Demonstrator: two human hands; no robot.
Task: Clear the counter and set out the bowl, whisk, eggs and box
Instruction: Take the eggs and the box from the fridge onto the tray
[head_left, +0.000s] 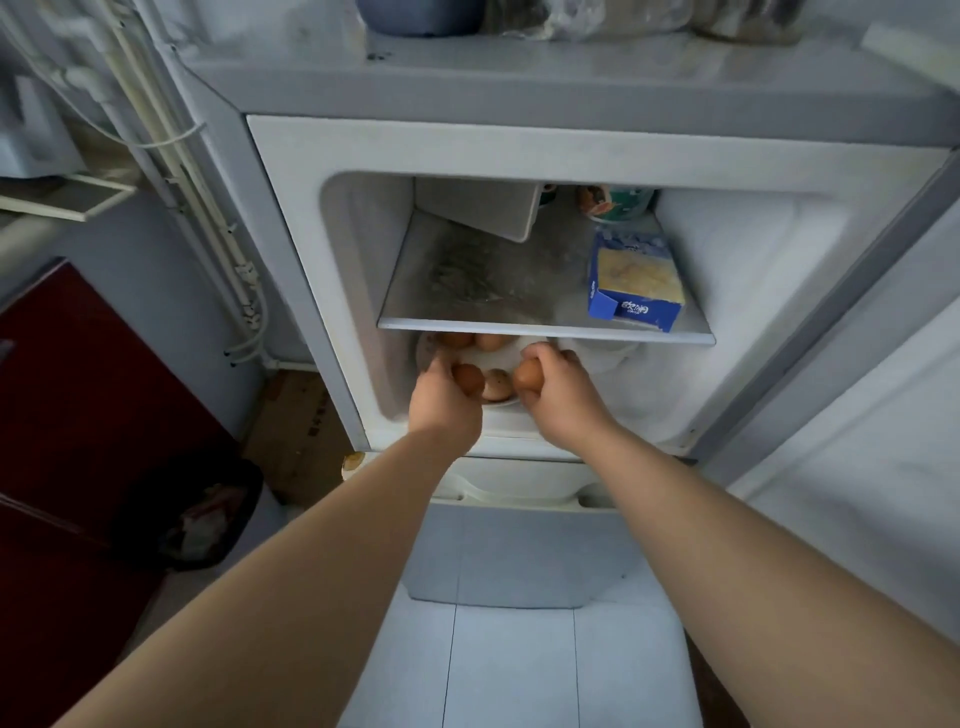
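Note:
I look into an open fridge compartment. Under its metal shelf (467, 291) a white plate (511, 353) holds brown eggs (491, 341). My left hand (444, 408) is shut on one brown egg (470, 378) at the plate's front left. My right hand (558, 395) is shut on another brown egg (527, 375) at the front right. A speckled egg (496, 384) lies on the plate between my hands. On the shelf above, at the right, sits a blue box (636, 283) with its top open and a yellow block inside.
A white tray (478, 213) leans at the shelf's back, next to a printed tub (621, 202). The open fridge door (857, 395) stands at the right. A dark red cabinet (62, 395) and a black bin (192, 512) are on the left. Items sit on the fridge top.

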